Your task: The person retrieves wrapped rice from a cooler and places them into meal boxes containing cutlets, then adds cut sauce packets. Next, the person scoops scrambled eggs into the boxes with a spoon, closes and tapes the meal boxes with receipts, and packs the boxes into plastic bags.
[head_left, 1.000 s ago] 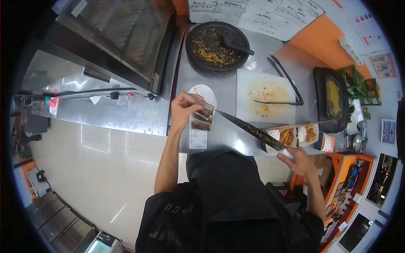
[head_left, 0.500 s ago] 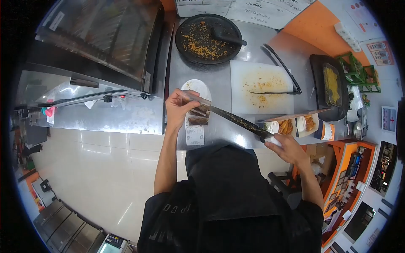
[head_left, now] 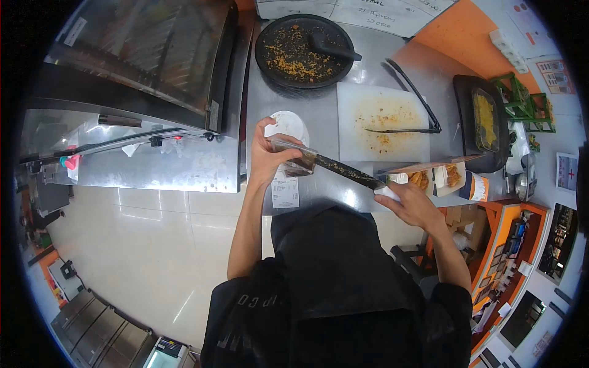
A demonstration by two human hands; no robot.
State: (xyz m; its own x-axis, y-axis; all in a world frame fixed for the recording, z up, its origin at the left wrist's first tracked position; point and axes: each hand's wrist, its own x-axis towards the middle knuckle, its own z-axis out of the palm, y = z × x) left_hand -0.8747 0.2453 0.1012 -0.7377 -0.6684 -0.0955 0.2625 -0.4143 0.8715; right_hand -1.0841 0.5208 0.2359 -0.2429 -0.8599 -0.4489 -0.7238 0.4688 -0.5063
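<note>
My right hand (head_left: 410,204) is closed around the white handle of a long knife (head_left: 348,171), whose dark blade is speckled with food bits. The blade slopes up to the left, and its far end meets a small clear plastic packet (head_left: 302,162) with brown contents. My left hand (head_left: 275,153) grips that packet by its upper left part. Whether the tip is inside the packet or only against it, I cannot tell. Beneath the left hand are a round white lid or dish (head_left: 287,122) and a printed receipt (head_left: 285,192) on the steel counter.
A black bowl (head_left: 285,76) with orange crumbs and a scoop stands behind. Black tongs (head_left: 417,98) lie across a crumb-strewn white cutting board (head_left: 362,147). Open food boxes (head_left: 445,184) sit at the right, near a black tray (head_left: 472,153). A glass-fronted cabinet (head_left: 147,55) stands left.
The knife has come slightly up and left with my right hand. The packet in my left hand has shifted a little right and tilted, so its end now sits at the blade's far end.
</note>
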